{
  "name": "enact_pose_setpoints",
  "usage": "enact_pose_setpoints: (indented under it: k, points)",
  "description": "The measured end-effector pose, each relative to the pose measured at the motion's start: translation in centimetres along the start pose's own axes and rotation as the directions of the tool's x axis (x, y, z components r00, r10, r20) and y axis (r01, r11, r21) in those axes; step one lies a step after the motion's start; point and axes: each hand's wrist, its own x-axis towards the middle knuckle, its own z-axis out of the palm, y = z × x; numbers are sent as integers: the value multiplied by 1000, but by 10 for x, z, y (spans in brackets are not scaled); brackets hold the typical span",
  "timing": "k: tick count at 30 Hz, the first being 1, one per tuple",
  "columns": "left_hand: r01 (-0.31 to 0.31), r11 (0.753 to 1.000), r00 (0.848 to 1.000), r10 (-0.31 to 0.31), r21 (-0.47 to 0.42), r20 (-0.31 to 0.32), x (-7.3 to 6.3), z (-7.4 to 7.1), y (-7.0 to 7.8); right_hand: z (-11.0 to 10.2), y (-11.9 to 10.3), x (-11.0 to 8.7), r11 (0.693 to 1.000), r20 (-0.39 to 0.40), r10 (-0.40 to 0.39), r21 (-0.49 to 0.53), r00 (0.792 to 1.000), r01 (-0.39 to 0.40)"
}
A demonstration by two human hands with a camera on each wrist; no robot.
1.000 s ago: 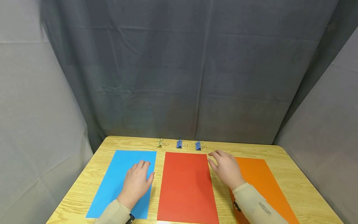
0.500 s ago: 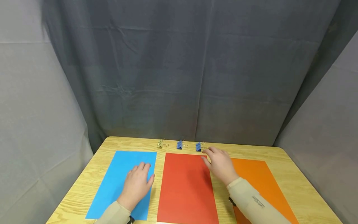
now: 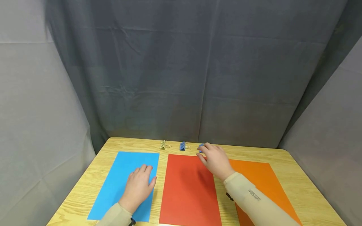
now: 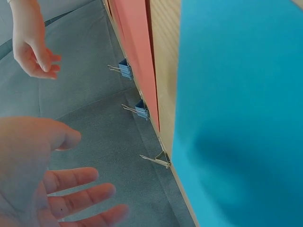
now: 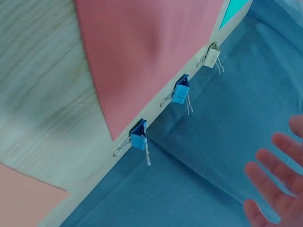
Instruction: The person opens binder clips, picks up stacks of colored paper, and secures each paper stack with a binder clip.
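My right hand (image 3: 215, 160) hovers over the far right corner of the red sheet (image 3: 186, 197), its fingers loosely bent with nothing between them. In the head view it partly hides the rightmost blue binder clip (image 3: 201, 146). The right wrist view shows that clip (image 5: 138, 137) apart from the fingers. A second blue binder clip (image 3: 182, 146) and a gold binder clip (image 3: 163, 145) stand in a row to its left. Over the blue sheet (image 3: 107, 197), my left hand (image 3: 137, 190) holds nothing, fingers spread and relaxed in the left wrist view.
An orange sheet (image 3: 268, 185) lies on the right side of the wooden table (image 3: 305, 185), partly under the right forearm. A dark grey curtain (image 3: 158, 78) hangs behind the table's far edge. Pale cloth (image 3: 36, 125) hangs at both sides.
My right hand has moved left and slightly away from me, from beside the orange sheet to near the rightmost blue binder clip. The left hand stays almost still.
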Motion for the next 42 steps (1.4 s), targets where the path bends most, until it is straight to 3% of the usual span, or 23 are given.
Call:
enact_pose_setpoints:
  k: [3, 15, 21, 42]
  points:
    - [-2, 1000, 1000, 2, 7, 4, 0, 0, 0, 1, -3, 5, 1000, -2, -20, -20, 1000, 20]
    - [-17, 1000, 1000, 17, 23, 0, 1, 0, 4, 4, -18, 20, 1000, 134, -23, 15, 991, 21]
    - [-15, 1000, 1000, 15, 18, -3, 2, -2, 6, 14, -21, 28, 999, 162, -40, 26, 986, 36]
    - [-2, 1000, 1000, 2, 9, -19, 0, 2, 0, 45, -29, 51, 998, 13, -56, 30, 998, 56]
